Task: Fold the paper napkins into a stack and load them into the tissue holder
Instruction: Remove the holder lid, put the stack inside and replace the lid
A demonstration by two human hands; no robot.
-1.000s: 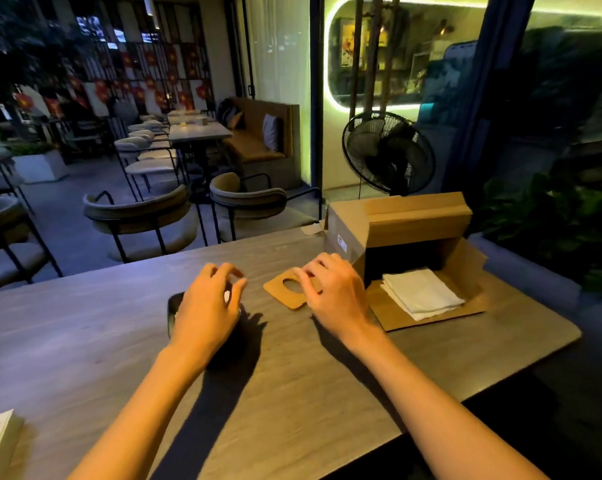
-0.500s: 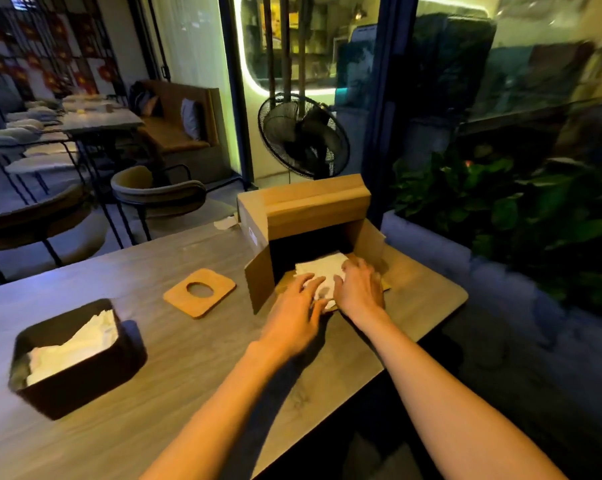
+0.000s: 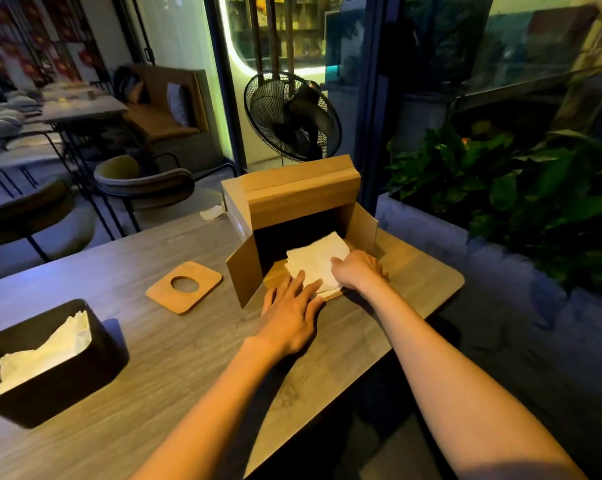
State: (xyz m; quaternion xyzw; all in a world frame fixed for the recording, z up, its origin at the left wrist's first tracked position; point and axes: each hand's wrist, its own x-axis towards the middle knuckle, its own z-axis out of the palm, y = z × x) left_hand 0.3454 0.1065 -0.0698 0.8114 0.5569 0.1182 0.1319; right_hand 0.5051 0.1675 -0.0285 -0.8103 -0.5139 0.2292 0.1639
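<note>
Change: both hands have left the holder and lid and moved to the napkins (image 3: 315,263) in the box (image 3: 292,192).
Left hand (image 3: 292,306): fingers flat on the stack edge.
Right hand (image 3: 356,270): appears to pinch the stack; grip partly hidden.
Holder (image 3: 50,386): on desk (image 3: 188,358), part-filled, lid (image 3: 184,286) off.
Meaning: next batch being collected.

The scene is dimly lit; a greenish glow is cast from 12 o'clock, shadows are thrown on the worktop (image 3: 161,358), and edges are bowed and blurred.
</note>
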